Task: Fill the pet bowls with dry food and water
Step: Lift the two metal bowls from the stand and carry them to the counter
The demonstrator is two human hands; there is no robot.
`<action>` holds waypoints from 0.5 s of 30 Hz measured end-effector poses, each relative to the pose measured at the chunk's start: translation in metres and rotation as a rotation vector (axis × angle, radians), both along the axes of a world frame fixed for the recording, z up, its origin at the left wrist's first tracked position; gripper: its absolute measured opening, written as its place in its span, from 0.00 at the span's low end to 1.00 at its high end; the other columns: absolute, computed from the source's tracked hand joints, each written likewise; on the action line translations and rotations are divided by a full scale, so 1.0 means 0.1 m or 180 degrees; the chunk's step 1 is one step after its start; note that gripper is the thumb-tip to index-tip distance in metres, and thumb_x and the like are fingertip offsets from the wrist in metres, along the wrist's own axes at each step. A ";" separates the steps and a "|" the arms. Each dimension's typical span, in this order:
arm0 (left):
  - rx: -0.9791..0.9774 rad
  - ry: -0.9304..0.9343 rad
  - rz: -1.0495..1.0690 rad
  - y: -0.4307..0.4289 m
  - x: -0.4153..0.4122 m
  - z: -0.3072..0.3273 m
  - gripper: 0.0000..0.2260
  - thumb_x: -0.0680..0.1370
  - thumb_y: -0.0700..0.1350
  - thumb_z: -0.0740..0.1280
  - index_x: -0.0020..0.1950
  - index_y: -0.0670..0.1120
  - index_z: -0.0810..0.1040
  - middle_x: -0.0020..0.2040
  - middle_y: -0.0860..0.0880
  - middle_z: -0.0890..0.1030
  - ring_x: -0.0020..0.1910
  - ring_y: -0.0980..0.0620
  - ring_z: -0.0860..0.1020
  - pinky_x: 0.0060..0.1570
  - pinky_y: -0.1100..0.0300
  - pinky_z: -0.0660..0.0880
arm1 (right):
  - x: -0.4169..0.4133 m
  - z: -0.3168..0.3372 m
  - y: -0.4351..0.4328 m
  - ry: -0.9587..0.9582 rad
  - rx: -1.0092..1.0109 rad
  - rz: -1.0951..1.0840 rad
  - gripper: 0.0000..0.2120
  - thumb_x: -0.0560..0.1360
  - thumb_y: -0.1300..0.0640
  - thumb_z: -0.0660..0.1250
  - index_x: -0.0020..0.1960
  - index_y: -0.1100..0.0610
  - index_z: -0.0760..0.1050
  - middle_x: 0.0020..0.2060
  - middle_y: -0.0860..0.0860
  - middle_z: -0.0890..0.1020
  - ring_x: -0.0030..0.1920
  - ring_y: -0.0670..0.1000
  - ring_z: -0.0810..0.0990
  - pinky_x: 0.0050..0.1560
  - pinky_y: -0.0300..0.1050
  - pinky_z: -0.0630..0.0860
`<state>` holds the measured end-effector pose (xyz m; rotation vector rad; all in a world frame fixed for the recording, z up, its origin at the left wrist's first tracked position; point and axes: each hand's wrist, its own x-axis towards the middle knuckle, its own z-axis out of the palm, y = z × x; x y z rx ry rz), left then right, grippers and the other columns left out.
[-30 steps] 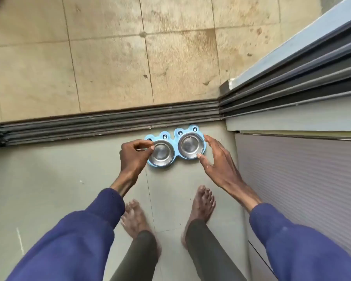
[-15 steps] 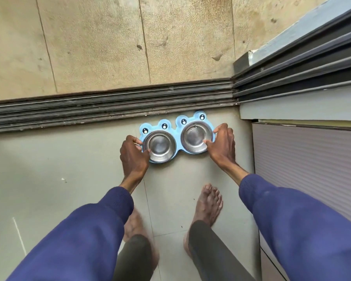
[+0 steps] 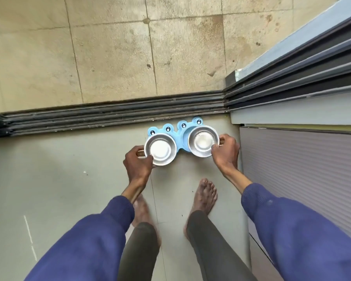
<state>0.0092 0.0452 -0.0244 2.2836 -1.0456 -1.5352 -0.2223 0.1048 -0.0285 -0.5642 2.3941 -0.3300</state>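
Observation:
Two empty steel pet bowls are raised out of a light blue frog-shaped stand (image 3: 179,136) that lies on the floor by the door track. My left hand (image 3: 137,162) grips the left bowl (image 3: 160,149) by its near-left rim. The right bowl (image 3: 203,140) is held at its right rim by my right hand (image 3: 225,152). Both bowls sit a little nearer to me than their holes in the stand, which they partly cover. No food or water is in view.
A dark sliding-door track (image 3: 114,116) runs across just beyond the stand, with stained tan tiles (image 3: 109,53) past it. On the right stands a grey ribbed panel (image 3: 302,169). My bare feet (image 3: 204,197) are on the pale floor right behind the bowls.
My hands closed on the bowls' outer rims and lifted both bowls up out of the blue stand, toward me. The camera view has shifted slightly.

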 end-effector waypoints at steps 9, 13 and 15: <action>-0.0035 0.0707 0.0786 -0.15 0.11 2.65 0.13 0.75 0.30 0.72 0.56 0.43 0.81 0.54 0.38 0.84 0.50 0.40 0.85 0.42 0.51 0.86 | 0.16 2.70 -0.03 -0.0495 -0.1017 -0.0783 0.07 0.72 0.67 0.70 0.44 0.58 0.85 0.36 0.49 0.86 0.36 0.44 0.83 0.36 0.36 0.79; -0.0130 0.1108 0.0730 -0.31 0.16 3.80 0.13 0.74 0.31 0.73 0.57 0.41 0.81 0.54 0.35 0.83 0.49 0.39 0.85 0.42 0.53 0.85 | 0.23 3.88 0.05 -0.0520 -0.1421 -0.0998 0.08 0.71 0.62 0.70 0.46 0.55 0.86 0.37 0.48 0.87 0.38 0.48 0.86 0.40 0.47 0.82; -0.0147 0.1325 0.0711 -0.37 0.17 4.38 0.11 0.75 0.30 0.73 0.55 0.41 0.81 0.52 0.38 0.84 0.47 0.41 0.85 0.40 0.55 0.85 | 0.28 4.45 0.11 -0.0487 -0.1564 -0.1118 0.06 0.71 0.62 0.71 0.44 0.53 0.85 0.36 0.48 0.87 0.38 0.45 0.85 0.41 0.48 0.82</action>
